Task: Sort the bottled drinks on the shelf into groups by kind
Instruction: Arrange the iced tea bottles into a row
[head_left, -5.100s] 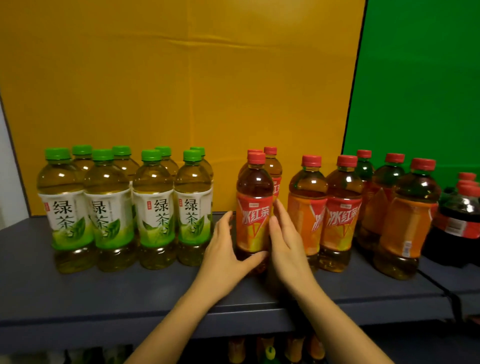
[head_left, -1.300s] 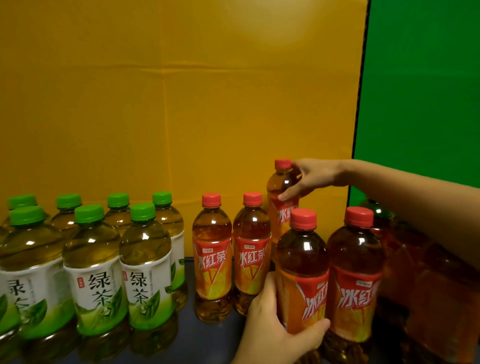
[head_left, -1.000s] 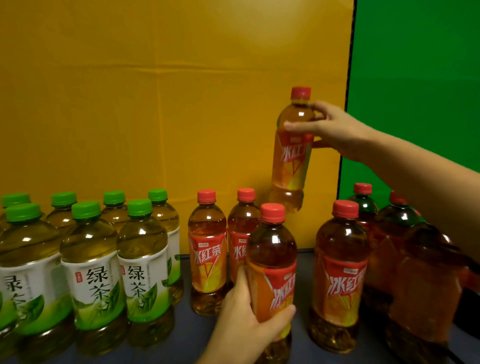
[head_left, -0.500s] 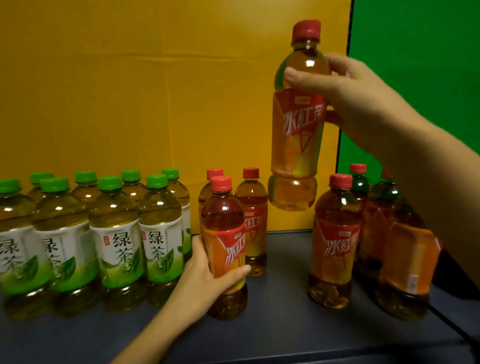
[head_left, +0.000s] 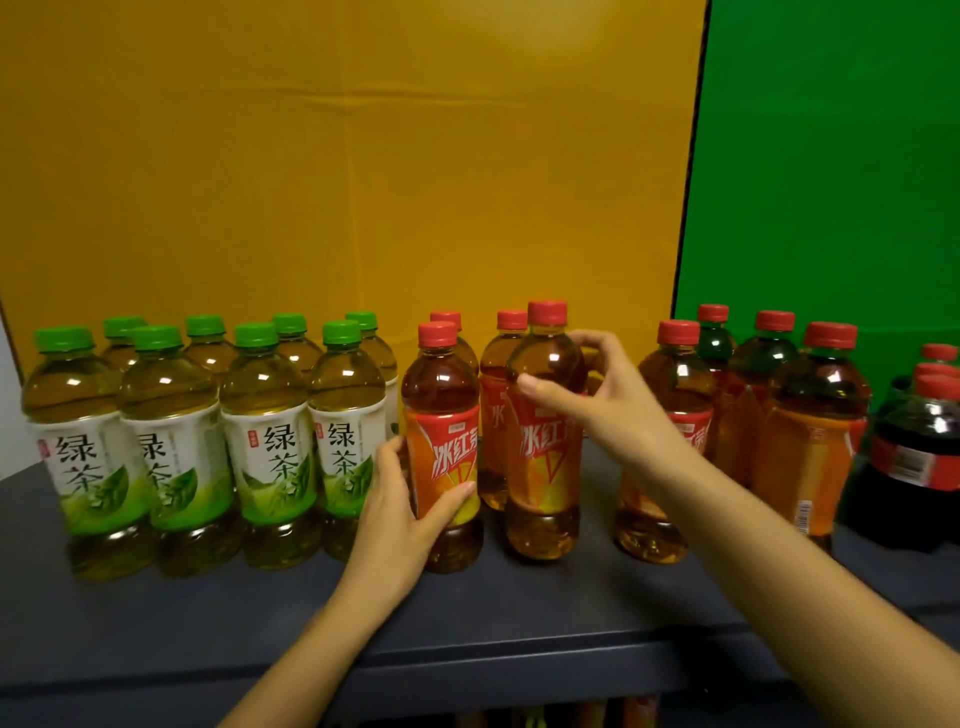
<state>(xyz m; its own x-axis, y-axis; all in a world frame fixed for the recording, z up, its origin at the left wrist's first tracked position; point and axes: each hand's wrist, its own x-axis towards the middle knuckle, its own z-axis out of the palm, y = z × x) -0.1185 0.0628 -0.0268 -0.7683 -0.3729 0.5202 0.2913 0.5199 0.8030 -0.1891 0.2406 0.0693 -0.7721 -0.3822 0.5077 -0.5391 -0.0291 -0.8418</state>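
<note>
Several green-capped green tea bottles (head_left: 265, 447) stand grouped at the left of the dark grey shelf (head_left: 519, 613). Right beside them my left hand (head_left: 400, 514) grips a red-capped iced tea bottle (head_left: 441, 415) low on its label. My right hand (head_left: 608, 400) is curled round the shoulder of a second iced tea bottle (head_left: 545, 467), thumb in front and fingers behind; this bottle stands upright on the shelf just right of the first. Two more iced tea bottles (head_left: 493, 395) stand behind these. Several others (head_left: 670, 384) stand further right, after a gap.
Dark cola bottles (head_left: 919, 457) with red caps stand at the far right. A yellow backdrop (head_left: 337, 182) and a green one (head_left: 831, 156) close off the back of the shelf. Bottle tops (head_left: 530, 719) show on a lower shelf. Bare shelf runs along the front edge.
My right hand has lowered the lifted iced tea bottle from the air onto the shelf, beside the bottle in my left hand. My left hand has kept its bottle next to the green tea group.
</note>
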